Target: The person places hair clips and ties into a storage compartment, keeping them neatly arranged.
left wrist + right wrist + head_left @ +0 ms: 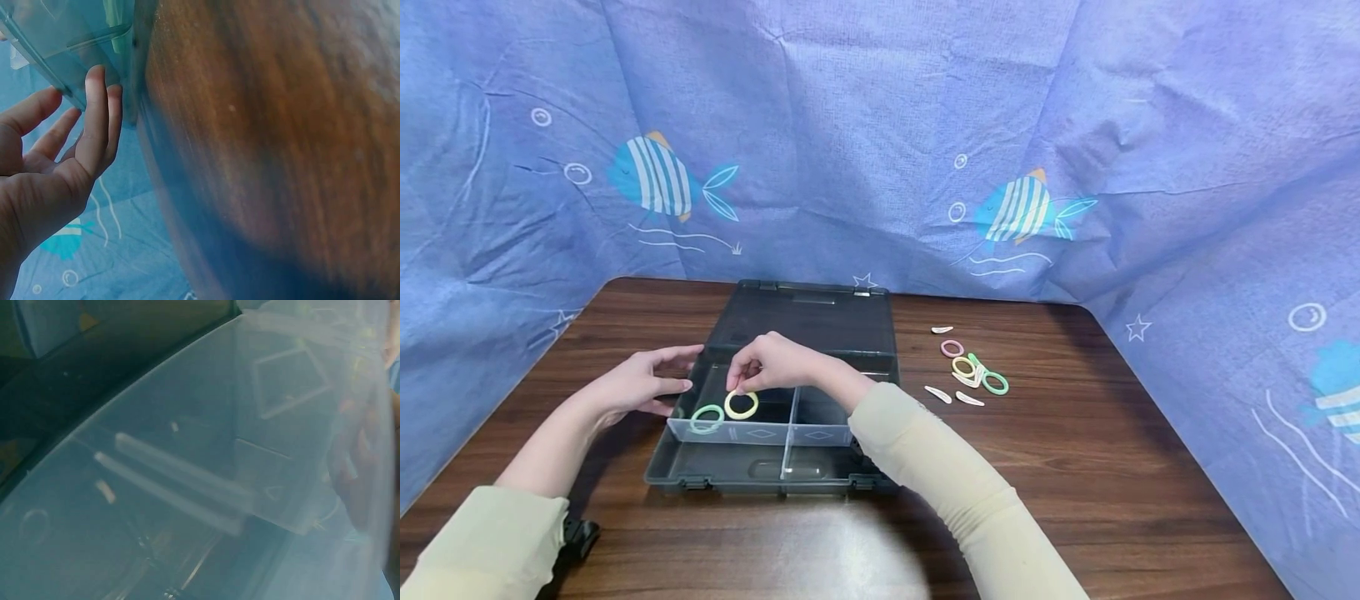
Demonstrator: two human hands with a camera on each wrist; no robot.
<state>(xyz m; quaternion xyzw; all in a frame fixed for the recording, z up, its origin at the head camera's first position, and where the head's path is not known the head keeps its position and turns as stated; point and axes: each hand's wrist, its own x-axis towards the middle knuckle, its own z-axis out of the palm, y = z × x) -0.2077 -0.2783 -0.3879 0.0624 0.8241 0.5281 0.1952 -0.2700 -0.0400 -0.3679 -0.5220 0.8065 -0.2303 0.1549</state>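
A dark see-through divider box (658, 477) lies on the table with its lid (812, 321) laid back. My right hand (778, 365) pinches a yellow ring (742, 417), like a hair tie, over the box's left compartment. Close by, a green ring (706, 407) leans near the pale divider (760, 432). The left hand (638, 383) is at the box's left side, fingers spread and loosely bent; in the left wrist view this hand (62, 162) has its fingertips against or very near the box wall. The right wrist view is mostly filled by clear plastic, with the fingers faint behind it.
Right of the box lie a pink ring (943, 349), another yellow ring (955, 367), a green ring (996, 394) and several pale hair clips (937, 394), some overlapping. A blue fish-print cloth (880, 125) hangs behind the wooden table (1075, 467).
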